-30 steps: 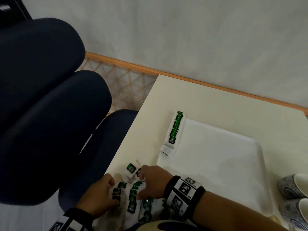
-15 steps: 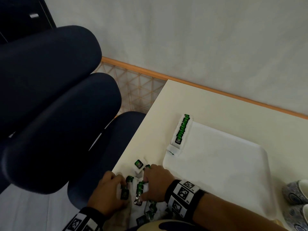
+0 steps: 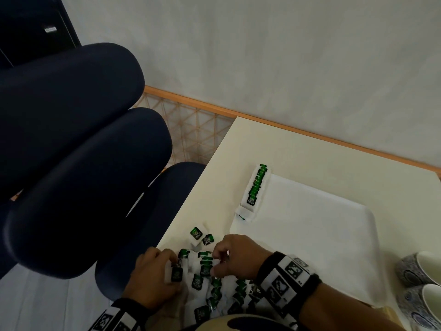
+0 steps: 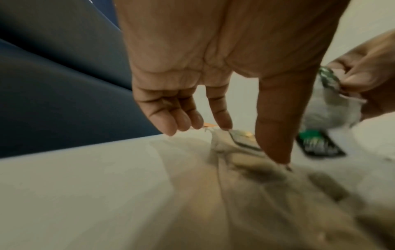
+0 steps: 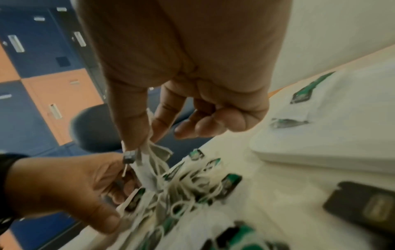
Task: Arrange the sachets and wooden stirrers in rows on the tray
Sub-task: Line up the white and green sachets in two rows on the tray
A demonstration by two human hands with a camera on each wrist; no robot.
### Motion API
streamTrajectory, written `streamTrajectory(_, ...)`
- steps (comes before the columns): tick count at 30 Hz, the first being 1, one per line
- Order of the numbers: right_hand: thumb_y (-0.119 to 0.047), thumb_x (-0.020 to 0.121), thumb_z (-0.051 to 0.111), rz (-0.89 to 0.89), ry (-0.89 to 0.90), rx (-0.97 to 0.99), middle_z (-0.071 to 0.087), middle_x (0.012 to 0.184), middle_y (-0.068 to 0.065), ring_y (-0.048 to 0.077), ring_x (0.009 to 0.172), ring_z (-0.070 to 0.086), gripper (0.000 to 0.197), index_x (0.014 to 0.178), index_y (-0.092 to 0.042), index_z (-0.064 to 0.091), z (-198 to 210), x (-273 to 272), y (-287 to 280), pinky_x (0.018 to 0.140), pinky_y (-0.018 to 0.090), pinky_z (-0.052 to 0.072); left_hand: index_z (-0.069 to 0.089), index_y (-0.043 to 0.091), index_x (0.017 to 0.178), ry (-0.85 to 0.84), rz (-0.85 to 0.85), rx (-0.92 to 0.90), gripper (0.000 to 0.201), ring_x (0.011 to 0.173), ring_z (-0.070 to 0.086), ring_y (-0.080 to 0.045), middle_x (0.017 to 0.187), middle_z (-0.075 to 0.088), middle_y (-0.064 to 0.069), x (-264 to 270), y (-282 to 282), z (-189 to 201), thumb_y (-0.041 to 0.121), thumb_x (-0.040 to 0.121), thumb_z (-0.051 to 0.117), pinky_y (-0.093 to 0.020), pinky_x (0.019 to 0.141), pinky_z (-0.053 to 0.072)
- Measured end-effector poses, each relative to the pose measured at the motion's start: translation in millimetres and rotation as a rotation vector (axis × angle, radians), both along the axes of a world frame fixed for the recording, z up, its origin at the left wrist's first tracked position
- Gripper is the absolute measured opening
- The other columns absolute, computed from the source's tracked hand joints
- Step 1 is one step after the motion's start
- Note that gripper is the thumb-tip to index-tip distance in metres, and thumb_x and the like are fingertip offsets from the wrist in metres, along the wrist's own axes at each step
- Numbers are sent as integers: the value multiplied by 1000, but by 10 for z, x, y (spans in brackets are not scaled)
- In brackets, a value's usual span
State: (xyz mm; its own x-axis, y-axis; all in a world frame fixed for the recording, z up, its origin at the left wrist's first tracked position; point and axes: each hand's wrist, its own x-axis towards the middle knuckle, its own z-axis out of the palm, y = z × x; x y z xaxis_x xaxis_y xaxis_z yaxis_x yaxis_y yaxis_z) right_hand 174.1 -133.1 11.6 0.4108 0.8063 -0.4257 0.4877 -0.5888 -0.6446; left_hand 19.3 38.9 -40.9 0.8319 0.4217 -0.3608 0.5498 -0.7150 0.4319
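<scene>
Right hand (image 3: 235,258) has lifted, pinching white green-labelled sachets (image 5: 149,157); left hand (image 3: 152,275) pinches one too. Pile half hidden. Row (image 3: 255,187) on white tray (image 3: 334,235) points one o'clock.

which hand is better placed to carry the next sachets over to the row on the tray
Right, probably. The right hand already pinches sachets and lies beside the tray; the left hand sits farther off, at the table's edge.

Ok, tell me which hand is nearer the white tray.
Right. The right hand works the loose sachets just off the near left corner of the white tray; the left hand is farther left, across the pile.
</scene>
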Motion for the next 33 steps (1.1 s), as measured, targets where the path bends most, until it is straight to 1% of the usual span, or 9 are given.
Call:
streamTrajectory(3, -35, 77, 78, -84, 57, 56, 58, 71, -16, -4, 64, 50, 16, 74, -30, 63, 81, 78, -141, 63, 12, 40, 44, 47, 104, -5, -67, -52, 52, 102, 29, -7, 107, 29, 18, 24, 21, 120, 40, 61, 72, -23, 87, 39)
streamTrajectory(7, -31, 78, 79, -174, 193, 154, 58, 67, -11, -1, 59, 49, 25, 83, -10, 66, 254, 142, -252, 61, 11, 38, 49, 51, 118, -151, -166, -384, 61, 109, 44, 0, 122, 37, 23, 173, 57, 357, 43, 64, 77, -18, 87, 45)
streamTrajectory(11, -30, 80, 77, -226, 250, 250, 66, 77, 1, 8, 69, 56, 18, 82, -15, 67, 333, 179, -247, 72, 27, 44, 56, 29, 128, -212, -131, -967, 55, 111, 62, -20, 124, 63, -4, 470, -62, 504, 46, 77, 69, -39, 90, 55)
streamTrajectory(13, -28, 81, 76, -290, 231, 299, 69, 76, 5, 9, 68, 59, 17, 84, -16, 64, 307, 199, -228, 73, 29, 46, 66, 21, 118, -210, -21, -1150, 40, 96, 68, -25, 111, 70, -11, 607, -158, 548, 33, 80, 67, -36, 75, 57)
streamTrajectory(15, -25, 82, 75, -365, 181, 352, 69, 74, 4, 11, 65, 63, 22, 88, -22, 55, 262, 212, -219, 70, 28, 49, 75, 20, 102, -233, 82, -1162, 19, 77, 69, -20, 93, 73, -10, 714, -243, 568, 18, 89, 62, -29, 61, 55)
streamTrajectory(18, -22, 82, 73, -398, 107, 433, 63, 80, 0, 16, 62, 63, 32, 89, -33, 44, 193, 230, -227, 62, 26, 49, 73, 10, 99, -247, 79, -1059, 18, 74, 66, -20, 87, 72, -11, 845, -285, 500, 5, 94, 56, -31, 63, 55)
streamTrajectory(23, -30, 81, 75, -376, -66, 370, 54, 73, -18, -4, 57, 52, 23, 99, -28, 63, 137, 294, -240, 56, 7, 36, 69, 0, 93, -273, 63, -925, 10, 73, 61, -21, 78, 66, -12, 1008, -289, 415, 6, 92, 60, -37, 71, 57)
streamTrajectory(29, -28, 82, 73, -389, -164, 335, 52, 70, -20, -7, 62, 52, 11, 85, -20, 67, 18, 400, -239, 58, 6, 33, 70, 6, 89, -261, 115, -1072, 27, 77, 61, -26, 86, 66, -19, 1179, -301, 355, 33, 86, 67, -34, 70, 54)
streamTrajectory(33, -27, 79, 77, -399, -27, 371, 58, 80, -18, 0, 67, 56, 19, 72, -38, 63, -73, 469, -280, 63, 10, 41, 67, 0, 110, -230, 265, -1333, 41, 99, 65, -38, 108, 68, -27, 1280, -320, 316, 31, 100, 41, -50, 94, 48)
